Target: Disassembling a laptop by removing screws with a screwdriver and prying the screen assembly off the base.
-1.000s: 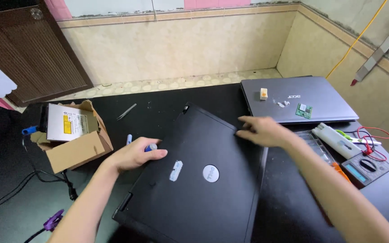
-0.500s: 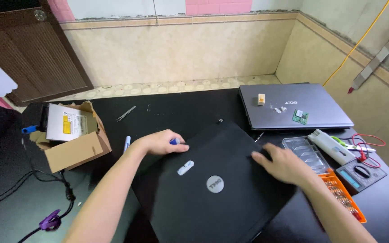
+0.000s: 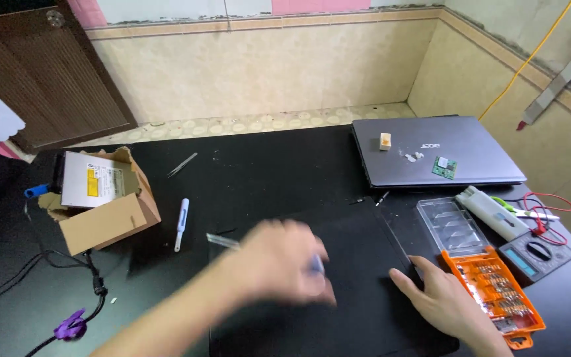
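On the black worktop (image 3: 266,172), a matte black laptop (image 3: 358,264) lies closed and flat near the front edge. The left hand (image 3: 279,261) sits over its left part, heavily blurred; a slim clear-and-blue tool (image 3: 223,241) shows at the fingers, but whether the grip is closed on it cannot be told. The right hand (image 3: 441,301) rests palm-down on the laptop's right edge, fingers spread flat and holding nothing.

Just right of the laptop stands an orange plastic screwdriver-bit case (image 3: 500,297), rectangular, with its clear ribbed lid (image 3: 451,225) hinged open. Beside that lie a dark grey multimeter (image 3: 536,254) with a round dial, its red lead (image 3: 550,208), and a white oblong device (image 3: 494,211).

At the rear right, a second laptop (image 3: 444,162), grey and smooth, lies closed; on its lid rest a small cream block (image 3: 384,141) and a small green circuit board (image 3: 444,167).

To the left, a torn brown cardboard box (image 3: 110,221) holds a flat metal optical drive (image 3: 94,180). Near it lie a white-handled screwdriver (image 3: 181,223) and metal tweezers (image 3: 183,164). A black cable (image 3: 67,264) with a purple tie (image 3: 69,326) trails across the left front.
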